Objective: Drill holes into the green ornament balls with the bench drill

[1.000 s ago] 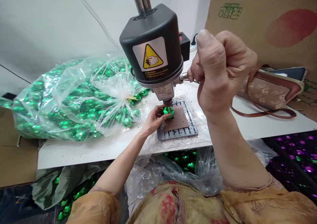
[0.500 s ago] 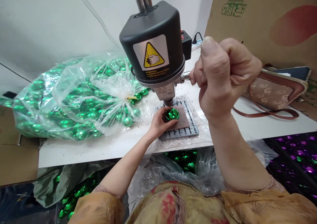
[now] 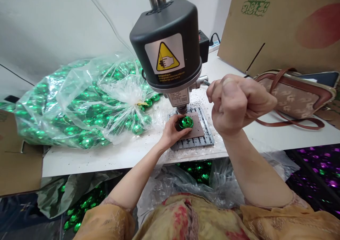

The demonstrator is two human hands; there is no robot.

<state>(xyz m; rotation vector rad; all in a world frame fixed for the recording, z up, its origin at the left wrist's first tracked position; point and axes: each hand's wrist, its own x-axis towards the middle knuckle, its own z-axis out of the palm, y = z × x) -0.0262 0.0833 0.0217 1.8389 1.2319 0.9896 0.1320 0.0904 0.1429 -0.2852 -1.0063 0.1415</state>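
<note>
A shiny green faceted ball [image 3: 187, 122] sits on a brown board [image 3: 197, 128] over the slotted base plate [image 3: 209, 140] of a small drill press [image 3: 164, 45]. Thumb and fingers of my left hand [image 3: 172, 131] curl around its left side. A dark recess shows on the ball's upper face, just below the drill chuck [image 3: 182, 109]. My right hand [image 3: 239, 103] is closed in a fist around the press's feed lever [image 3: 204, 80], whose grip is hidden by the fingers. Dark shavings are scattered around the plate.
A tied clear plastic bag [image 3: 79, 105] full of green balls lies on the white table [image 3: 87, 164] at left. A patterned handbag [image 3: 297, 91] with a brown strap stands at right before a large cardboard box [image 3: 281, 31]. Purple balls [image 3: 316, 165] lie below the table's right side.
My right fist has come down with the lever. My left hand has shifted slightly right with the ball, which now sits beneath the chuck with its recess showing.
</note>
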